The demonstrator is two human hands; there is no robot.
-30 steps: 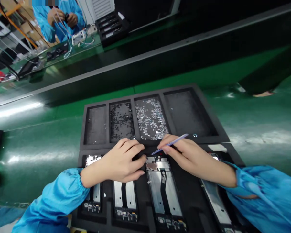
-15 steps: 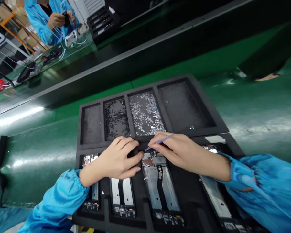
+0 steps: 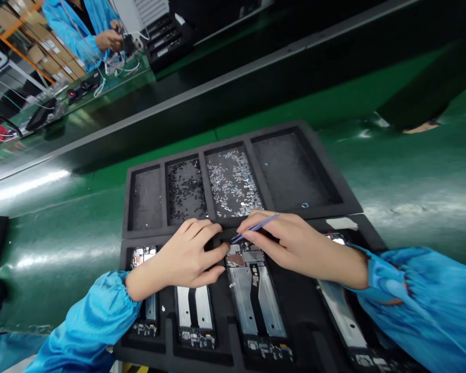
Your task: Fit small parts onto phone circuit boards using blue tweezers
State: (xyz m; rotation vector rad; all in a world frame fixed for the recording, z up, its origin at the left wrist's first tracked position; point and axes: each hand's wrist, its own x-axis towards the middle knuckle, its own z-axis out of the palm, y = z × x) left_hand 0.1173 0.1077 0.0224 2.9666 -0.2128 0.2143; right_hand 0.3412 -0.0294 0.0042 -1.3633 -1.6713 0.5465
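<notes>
My right hand [image 3: 279, 235] pinches purple tweezers [image 3: 258, 226], their tips at the top edge of an opened phone [image 3: 258, 303] in the black foam tray [image 3: 221, 352]. My left hand [image 3: 196, 253] lies over the tray with its fingers spread, index fingertip touching or very near the phone's top left corner. Whatever sits at the tweezer tips is too small to make out. A second opened phone [image 3: 196, 313] shows below my left hand, and another phone [image 3: 150, 305] is partly covered by my left wrist. Under my right forearm lies one more phone [image 3: 345, 316].
Behind the phones, a foam parts tray [image 3: 235, 144] has compartments with many small black pieces [image 3: 186, 189] and silver pieces [image 3: 233, 181]. A white scrap [image 3: 341, 223] lies at the right. Across the green bench [image 3: 62, 217], a co-worker's hand [image 3: 111, 40] is near cables.
The tweezers have tilted slightly, and both prongs now show. My hands stay almost in place. The co-worker's hands have moved lower and to the right.
</notes>
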